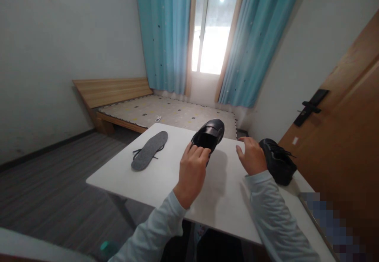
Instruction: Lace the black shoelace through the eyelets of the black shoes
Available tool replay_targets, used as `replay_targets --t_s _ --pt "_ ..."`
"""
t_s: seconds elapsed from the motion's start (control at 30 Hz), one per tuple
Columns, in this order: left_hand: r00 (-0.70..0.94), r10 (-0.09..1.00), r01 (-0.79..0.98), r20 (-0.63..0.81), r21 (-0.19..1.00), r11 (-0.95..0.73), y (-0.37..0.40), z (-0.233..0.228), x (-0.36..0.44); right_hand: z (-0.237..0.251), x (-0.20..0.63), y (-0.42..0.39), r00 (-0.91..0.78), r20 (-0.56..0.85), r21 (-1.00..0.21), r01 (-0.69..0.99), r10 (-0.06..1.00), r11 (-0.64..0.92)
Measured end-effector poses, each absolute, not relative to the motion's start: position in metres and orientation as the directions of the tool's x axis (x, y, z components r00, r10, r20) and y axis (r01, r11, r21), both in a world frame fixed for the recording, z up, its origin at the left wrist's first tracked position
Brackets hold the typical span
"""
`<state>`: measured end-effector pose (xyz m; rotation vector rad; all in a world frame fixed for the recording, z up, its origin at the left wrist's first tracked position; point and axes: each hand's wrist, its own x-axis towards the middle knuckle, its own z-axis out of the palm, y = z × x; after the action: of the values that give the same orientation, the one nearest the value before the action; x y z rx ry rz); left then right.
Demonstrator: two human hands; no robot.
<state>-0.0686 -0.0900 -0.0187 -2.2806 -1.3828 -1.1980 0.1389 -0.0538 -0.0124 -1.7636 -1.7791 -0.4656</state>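
My left hand [193,171] grips a black shoe [213,129] by its heel end, fingers curled over the opening. The shoe is tilted above the table, toe pointing away, and no lace shows on it. My right hand [251,155] is empty, thumb and fingers apart, just left of a second black shoe [280,161] that has laces and rests at the table's right side. On the left part of the table lies a grey insole [149,151], with a dark shoelace [160,148] partly hidden beneath it.
The white table [133,191] stands before a bed [177,114] with a small white item [158,118] on it. A wooden door [340,135] with a black handle is at the right. Blue curtains [166,36] frame the window. A green-topped object [108,249] sits low at left.
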Motion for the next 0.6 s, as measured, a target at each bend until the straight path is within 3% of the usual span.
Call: replay_targets --t_s 0.13,0.23,0.4,0.6 --pt "0.266 0.641 0.79 0.72 0.217 -0.573 -0.103 -0.028 -0.046 -0.017 0.132 -0.042 0.128 0.603 -0.501 0.829 0.787 0.249" --pt "0.277 0.659 0.777 0.7 0.24 -0.582 -0.111 -0.037 -0.032 -0.021 0.134 -0.037 0.228 0.56 -0.648 0.719 0.797 0.25" --pt "0.292 0.697 0.777 0.655 0.262 -0.572 -0.12 -0.049 -0.014 -0.034 0.141 -0.033 0.293 0.434 -0.75 0.642 0.852 0.161" --pt "0.27 0.731 0.791 0.627 0.289 -0.54 -0.122 -0.063 -0.005 -0.045 0.14 -0.032 0.188 0.4 -0.729 0.659 0.897 0.186"
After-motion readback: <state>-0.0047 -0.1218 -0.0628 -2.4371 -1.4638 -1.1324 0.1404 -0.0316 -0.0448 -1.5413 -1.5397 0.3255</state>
